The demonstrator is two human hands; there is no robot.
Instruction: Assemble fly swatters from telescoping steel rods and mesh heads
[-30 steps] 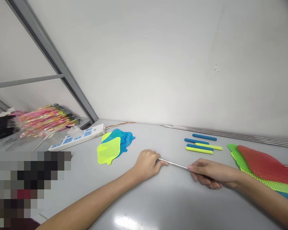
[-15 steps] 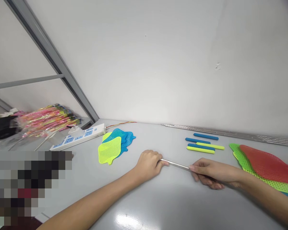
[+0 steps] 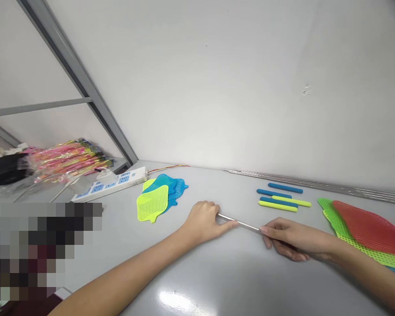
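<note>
A thin metal rod spans the gap between my two hands, low over the grey table. My left hand is curled around the rod's left end, its thumb stretched out along the rod. Thumb and fingers of my right hand pinch the other end, which is hidden behind them. Beyond my right hand lie yellow and blue plastic handle tubes. Perforated fly swatter heads, a yellow one on top of blue ones, are piled beyond my left hand.
Long metal rods lie along the wall. A red swatter head rests on green ones at the right. On the left are a white power strip, bagged colourful goods and a pixelated area. The grey table runs to the wall.
My left thumb has straightened and reaches further along the rod. My right hand keeps its pinch. The whole view has shifted slightly.
</note>
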